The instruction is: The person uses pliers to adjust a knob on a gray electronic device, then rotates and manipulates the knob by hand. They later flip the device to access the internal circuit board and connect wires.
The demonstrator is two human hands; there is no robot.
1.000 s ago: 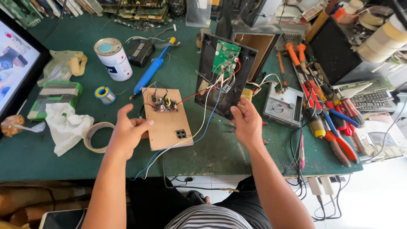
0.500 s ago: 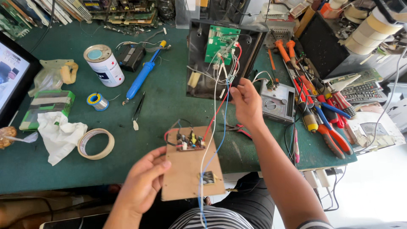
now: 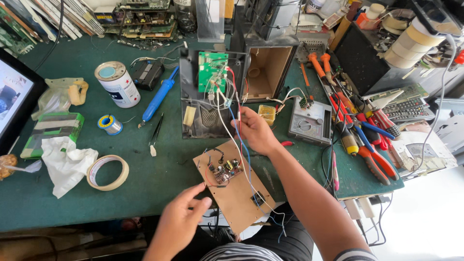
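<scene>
Head view: left hand (image 3: 181,217) open beside flat brown board (image 3: 237,186), right hand (image 3: 256,130) pinching thin wires (image 3: 227,121).

Green-topped bench (image 3: 159,169). At nine o'clock: tape roll (image 3: 107,172), white rag (image 3: 65,163), solder spool (image 3: 109,123). At eleven: tin can (image 3: 117,84), blue screwdriver (image 3: 159,94). At three: multimeter (image 3: 310,121), pliers (image 3: 372,154).

Left hand (image 3: 181,215) open, right hand (image 3: 253,129) pinching.

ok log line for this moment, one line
left hand: touching brown board edge | right hand: gripping wires | wires from green circuit board
</scene>
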